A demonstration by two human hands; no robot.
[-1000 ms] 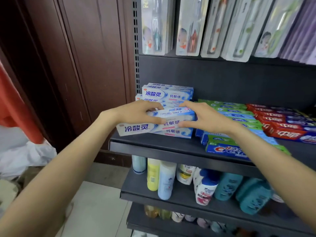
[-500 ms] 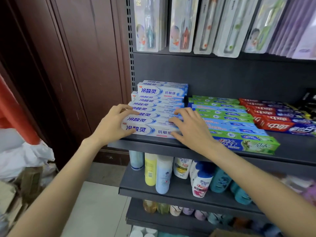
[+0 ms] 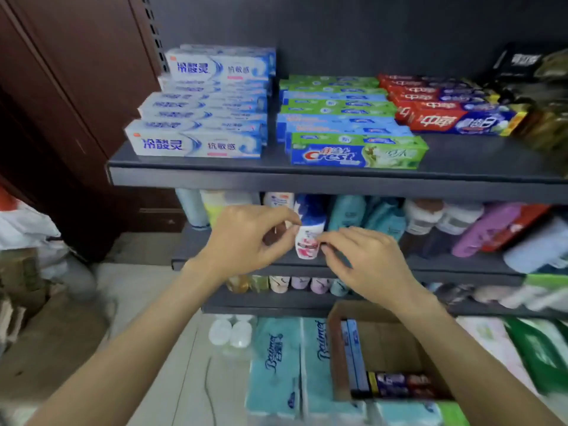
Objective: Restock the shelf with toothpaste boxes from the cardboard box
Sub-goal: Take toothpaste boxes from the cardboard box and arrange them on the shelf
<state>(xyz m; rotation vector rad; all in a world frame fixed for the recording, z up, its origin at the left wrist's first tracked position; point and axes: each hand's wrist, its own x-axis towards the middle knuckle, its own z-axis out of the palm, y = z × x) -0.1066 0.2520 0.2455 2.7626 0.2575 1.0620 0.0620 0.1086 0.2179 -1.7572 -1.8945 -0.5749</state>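
Observation:
White-and-blue toothpaste boxes [image 3: 199, 144] lie stacked at the left end of the dark shelf [image 3: 307, 179]. Beside them are green-and-blue Crest boxes [image 3: 353, 153] and red boxes [image 3: 455, 119]. The open cardboard box [image 3: 387, 336] sits low on the right, with a few toothpaste boxes [image 3: 396, 384] left along its near and left sides. My left hand [image 3: 246, 238] and my right hand [image 3: 365, 259] hover close together below the toothpaste shelf and above the cardboard box. Their fingers are loosely curled and hold nothing.
Shampoo and lotion bottles [image 3: 310, 229] crowd the shelf behind my hands. Blue tissue packs [image 3: 276, 364] and white-capped bottles [image 3: 230, 333] stand on the floor left of the box. A dark wooden door [image 3: 76, 87] and bags [image 3: 27, 222] are at the left.
Both hands have left the white-and-blue stack and dropped below the shelf. The view has tilted down, bringing the cardboard box into sight.

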